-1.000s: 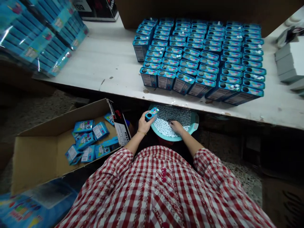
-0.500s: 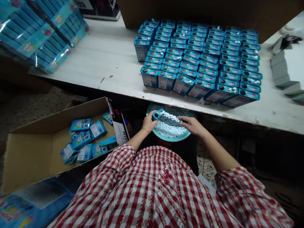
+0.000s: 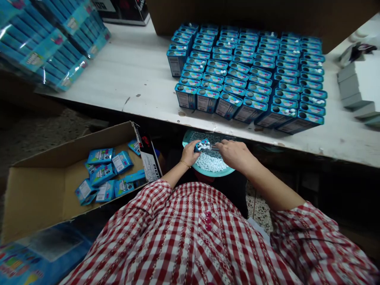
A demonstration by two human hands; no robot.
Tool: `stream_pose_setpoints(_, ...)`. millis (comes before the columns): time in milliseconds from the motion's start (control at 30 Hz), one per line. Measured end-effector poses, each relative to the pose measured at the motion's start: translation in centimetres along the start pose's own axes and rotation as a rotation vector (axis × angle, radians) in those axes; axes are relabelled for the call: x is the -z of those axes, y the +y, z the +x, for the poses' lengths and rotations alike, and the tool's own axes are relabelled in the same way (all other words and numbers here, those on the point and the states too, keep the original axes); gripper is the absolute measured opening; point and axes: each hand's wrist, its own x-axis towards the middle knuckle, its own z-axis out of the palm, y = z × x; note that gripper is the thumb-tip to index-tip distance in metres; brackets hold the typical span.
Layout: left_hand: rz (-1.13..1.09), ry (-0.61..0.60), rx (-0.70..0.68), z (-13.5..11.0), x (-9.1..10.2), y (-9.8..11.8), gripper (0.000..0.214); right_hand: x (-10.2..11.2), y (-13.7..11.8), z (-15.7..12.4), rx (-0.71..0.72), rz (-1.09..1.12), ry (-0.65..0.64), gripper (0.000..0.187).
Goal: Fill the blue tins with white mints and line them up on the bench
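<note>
My left hand (image 3: 189,154) is closed around a small blue candy box (image 3: 196,148), held above a teal basin (image 3: 211,173). White pellets lie heaped over the box's top, around its opening. My right hand (image 3: 237,155) grips what looks like a small clear scoop (image 3: 213,147), its end against the box top; the fingers partly cover it. Beneath both hands, the basin holds a mass of white pellets (image 3: 211,162). It rests at my lap, just under the table edge.
Rows of upright blue boxes (image 3: 231,79), some with white pellets on top, stand on the white table (image 3: 133,75). Wrapped blue packs (image 3: 44,43) are at the back left. An open carton (image 3: 44,170) on my left holds several blue boxes (image 3: 102,174). White cartons (image 3: 362,79) sit far right.
The scoop, full of pellets before, has tipped toward the box, and pellets now cover the box top. My right hand has turned over and moved slightly left; my left hand shifted slightly right.
</note>
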Motion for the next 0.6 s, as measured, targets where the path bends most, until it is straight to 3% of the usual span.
stream_pose_setpoints(100, -0.054, 0.032, 0.003, -0.1, 0.3, -0.4, 0.040, -2.0, 2.1, -1.1, -0.008, 0.067, 0.068, 0.033)
stream_pose_setpoints(200, -0.108, 0.034, 0.002, -0.1, 0.2, -0.7, 0.040, -4.9, 3.9, -1.7, 0.007, 0.281, 0.118, 0.034)
stream_pose_setpoints(300, -0.178, 0.014, -0.019, 0.0, -0.2, -0.6, 0.040, -6.8, 3.9, -1.6, -0.009, 0.437, 0.146, 0.035)
stream_pose_setpoints(467, -0.249, 0.009, -0.014, -0.1, -0.5, -0.2, 0.040, -5.8, 2.5, -1.3, -0.050, 0.305, 0.148, 0.038)
stream_pose_setpoints(600, -0.222, 0.068, 0.041, 0.0, 0.7, -0.2, 0.038, -6.3, 4.4, -1.7, -0.120, 0.201, 0.139, 0.039)
